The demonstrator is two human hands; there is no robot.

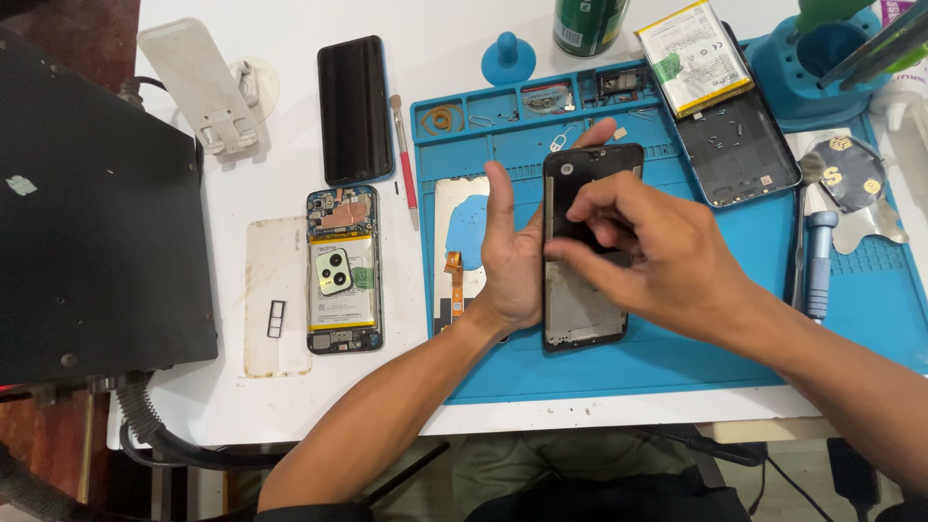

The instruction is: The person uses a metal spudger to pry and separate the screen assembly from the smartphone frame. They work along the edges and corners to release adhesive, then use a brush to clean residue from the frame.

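My left hand [510, 253] cradles the phone frame [585, 280] in a closed grip along its edge; my right hand [646, 249] pinches its dark upper part. The frame hovers over the blue mat [677, 358] on the worktop [435, 58]. An opened phone [342, 271] lies to the left.

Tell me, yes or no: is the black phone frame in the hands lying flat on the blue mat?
No: the left hand and right hand hold the black phone frame on edge.

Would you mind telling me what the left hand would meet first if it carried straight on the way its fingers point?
Probably the small metal bits lying on the blue mat just beyond the left hand; depth is unclear.
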